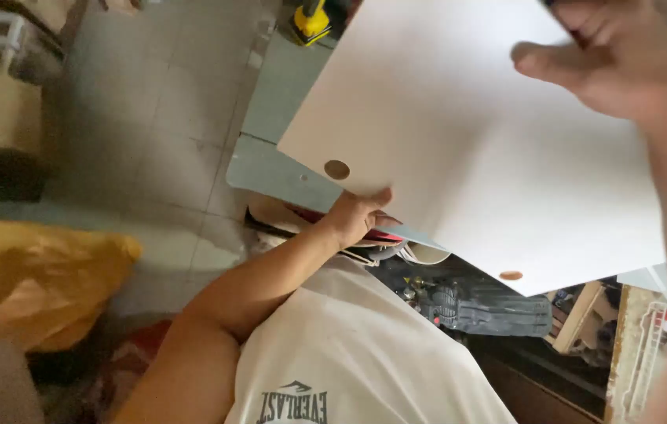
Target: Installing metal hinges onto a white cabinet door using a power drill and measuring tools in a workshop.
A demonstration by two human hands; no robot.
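Head view, looking down: a person's left hand (355, 216) clamps the lower edge of a large white board (475, 149) — held tilted above the tiled floor (153, 118). Their right hand (612, 59) presses on its upper corner, fingers closed over the edge — a yellow bag (27, 275) lies nearby.

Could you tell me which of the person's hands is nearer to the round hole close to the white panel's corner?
Left. The left hand grips the white panel's lower edge just below the round hole. The right hand rests on the panel's far upper side, well away from that hole.
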